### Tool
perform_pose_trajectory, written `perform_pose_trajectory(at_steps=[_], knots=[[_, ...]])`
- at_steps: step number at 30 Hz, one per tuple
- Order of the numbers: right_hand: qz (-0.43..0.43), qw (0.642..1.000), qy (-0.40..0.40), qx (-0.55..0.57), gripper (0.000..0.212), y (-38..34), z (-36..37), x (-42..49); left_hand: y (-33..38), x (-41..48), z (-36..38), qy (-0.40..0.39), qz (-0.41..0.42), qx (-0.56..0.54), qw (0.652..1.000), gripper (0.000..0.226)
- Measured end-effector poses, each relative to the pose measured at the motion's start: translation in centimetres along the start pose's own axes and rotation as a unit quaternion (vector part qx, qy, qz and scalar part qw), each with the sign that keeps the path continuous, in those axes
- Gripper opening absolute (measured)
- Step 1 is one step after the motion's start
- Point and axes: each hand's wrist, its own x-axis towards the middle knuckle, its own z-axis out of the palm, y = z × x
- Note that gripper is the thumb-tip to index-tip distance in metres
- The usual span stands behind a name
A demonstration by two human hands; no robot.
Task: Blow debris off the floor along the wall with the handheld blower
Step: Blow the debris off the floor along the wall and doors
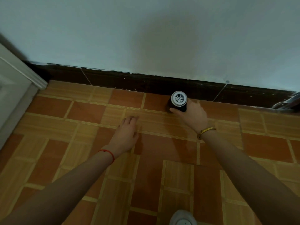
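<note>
Head view shows the right hand [192,113] clamped around one black cylindrical blower with a grey grilled end [178,101], low beside the dark brown baseboard [146,83]. Left hand [127,132] hovers, empty, fingers loosely together. Better to keep the nozzle low and sweep along the orange tiled floor [81,111]. No debris is visible.

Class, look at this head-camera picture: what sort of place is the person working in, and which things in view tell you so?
Probably a room inside a home or similar building: a patterned tiled floor meets a painted wall with a dark skirting strip, and a white door frame stands at the left.
</note>
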Motion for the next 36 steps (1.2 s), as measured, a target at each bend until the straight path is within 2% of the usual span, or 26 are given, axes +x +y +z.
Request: perform_pose_trajectory(at_steps=[10,14,22,26,30,36], knots=[[-0.114,0.988,-0.103,0.024,0.078,-7.3,3.9,-0.7,-4.0,-4.0,-3.0,0.037,-0.051,0.01,0.998,0.063],[-0.12,0.988,-0.096,0.015,0.077,-8.5,4.5,0.0,-6.0,-5.7,-3.4,0.038,-0.082,-0.004,0.996,0.061],[-0.068,0.997,-0.005,-0.042,0.077,-9.4,5.2,3.2,-9.0,-6.2,-2.8,0.048,-0.129,-0.028,0.99,0.056],[-0.049,0.998,0.014,-0.046,0.076,-11.2,6.2,4.0,-10.5,-6.8,-2.6,0.058,-0.145,-0.039,0.987,0.056],[-0.061,0.997,0.006,-0.038,0.074,-13.8,8.2,3.7,-12.1,-7.5,-2.3,0.075,-0.156,-0.053,0.983,0.054],[-0.127,0.991,-0.038,0.011,0.074,-18.6,11.4,2.0,-13.9,-8.7,-2.2,0.09,-0.186,-0.061,0.976,0.062]])
